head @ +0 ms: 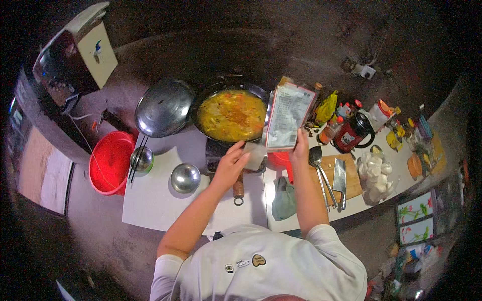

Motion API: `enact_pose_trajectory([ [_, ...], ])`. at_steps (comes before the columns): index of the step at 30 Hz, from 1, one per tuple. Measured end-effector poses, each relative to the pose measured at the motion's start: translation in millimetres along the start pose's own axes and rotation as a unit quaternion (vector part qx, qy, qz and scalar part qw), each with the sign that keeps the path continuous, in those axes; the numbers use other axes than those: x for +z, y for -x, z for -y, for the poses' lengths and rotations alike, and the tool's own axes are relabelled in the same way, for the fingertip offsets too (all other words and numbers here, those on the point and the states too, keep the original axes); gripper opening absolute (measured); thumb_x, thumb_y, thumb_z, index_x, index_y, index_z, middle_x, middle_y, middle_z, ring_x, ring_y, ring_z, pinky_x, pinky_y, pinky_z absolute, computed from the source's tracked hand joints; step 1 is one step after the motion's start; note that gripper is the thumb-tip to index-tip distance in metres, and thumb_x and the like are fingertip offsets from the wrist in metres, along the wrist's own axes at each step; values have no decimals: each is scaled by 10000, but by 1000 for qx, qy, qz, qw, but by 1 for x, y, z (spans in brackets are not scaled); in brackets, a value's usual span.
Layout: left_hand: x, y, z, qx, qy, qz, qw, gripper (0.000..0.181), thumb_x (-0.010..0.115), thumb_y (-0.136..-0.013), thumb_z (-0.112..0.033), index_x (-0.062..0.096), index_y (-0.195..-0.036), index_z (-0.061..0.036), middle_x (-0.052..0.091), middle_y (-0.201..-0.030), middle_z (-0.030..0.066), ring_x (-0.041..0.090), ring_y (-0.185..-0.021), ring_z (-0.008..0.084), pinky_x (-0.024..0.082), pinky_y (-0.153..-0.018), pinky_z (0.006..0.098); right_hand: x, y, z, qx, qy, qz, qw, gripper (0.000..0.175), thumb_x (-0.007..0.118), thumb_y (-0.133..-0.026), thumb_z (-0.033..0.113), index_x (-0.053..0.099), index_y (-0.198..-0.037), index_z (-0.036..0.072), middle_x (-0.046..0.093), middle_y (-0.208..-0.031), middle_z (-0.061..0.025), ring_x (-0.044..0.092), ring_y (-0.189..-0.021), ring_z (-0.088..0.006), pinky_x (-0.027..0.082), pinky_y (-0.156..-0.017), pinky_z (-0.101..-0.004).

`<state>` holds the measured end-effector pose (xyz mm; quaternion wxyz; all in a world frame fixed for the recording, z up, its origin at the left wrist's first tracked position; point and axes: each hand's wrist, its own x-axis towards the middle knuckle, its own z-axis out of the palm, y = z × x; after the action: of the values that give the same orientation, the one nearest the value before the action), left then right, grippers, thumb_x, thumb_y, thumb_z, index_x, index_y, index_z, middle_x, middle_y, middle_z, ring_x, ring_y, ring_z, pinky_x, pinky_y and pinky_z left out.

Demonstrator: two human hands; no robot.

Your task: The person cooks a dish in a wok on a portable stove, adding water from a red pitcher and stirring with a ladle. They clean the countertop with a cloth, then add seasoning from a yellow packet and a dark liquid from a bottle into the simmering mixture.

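Observation:
My right hand [300,146] grips the lower right edge of a large printed food packet [289,116], which is held up beside the wok. The packet bears writing and has a red border. Between the thumb and fingers of my left hand [230,165] is a small translucent packet [256,156], slightly blurred. Just beyond that hand sits a wok [199,127] on a stove [214,164], its brown handle [238,187] pointing towards me. Yellow broth with food pieces [216,116] fills the wok, and a reddish-brown patch of seasoning [239,117] lies on the surface.
Left of the wok are a metal lid [163,109], a steel bowl [185,178], another bowl [142,159] with chopsticks across it, and a red bucket [109,163]. To the right are a cleaver [339,177] on a cutting board [352,169], a spatula [316,155], a kettle [352,133] and several bottles.

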<state>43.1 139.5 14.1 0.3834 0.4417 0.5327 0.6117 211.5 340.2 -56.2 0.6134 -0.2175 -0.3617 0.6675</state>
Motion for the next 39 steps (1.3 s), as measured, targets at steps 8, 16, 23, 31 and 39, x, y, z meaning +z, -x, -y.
enact_pose_trajectory([
  [8,74,-28,-12,96,-212,33,972,234,526,-820,-183,591,-960,-8,562,-1055,136,436,-1122,243,335,-912,319,-35,56,-12,151,-54,-10,987,222,508,-838,211,464,-1028,106,552,-901,3,544,-808,-116,464,-669,-289],
  [16,116,-27,-19,-97,-96,30,990,237,506,-832,-151,572,-951,42,553,-1059,99,487,-935,107,395,-797,253,-80,36,21,212,-44,68,974,196,510,-820,153,488,-1007,98,543,-835,8,527,-711,-81,441,-576,-211],
  [23,137,-37,-12,-20,-223,100,969,206,515,-817,-129,578,-893,52,503,-1150,119,484,-982,149,389,-809,266,-179,-27,43,96,-15,-74,993,175,512,-796,145,516,-946,54,549,-869,-34,516,-749,-139,434,-639,-262],
  [31,100,5,-13,-9,-363,-49,930,205,520,-795,-114,579,-921,37,513,-1128,117,470,-1050,214,347,-895,303,-296,-112,138,-119,321,-284,896,303,453,-768,157,499,-1028,7,557,-852,-75,514,-777,-177,414,-687,-291],
  [39,94,18,-8,-30,-377,-160,912,222,493,-823,-133,557,-928,52,518,-1086,131,483,-996,210,364,-848,299,-347,-172,78,-151,288,-246,913,305,431,-778,95,493,-1049,-32,567,-906,-78,512,-816,-150,406,-739,-264],
])
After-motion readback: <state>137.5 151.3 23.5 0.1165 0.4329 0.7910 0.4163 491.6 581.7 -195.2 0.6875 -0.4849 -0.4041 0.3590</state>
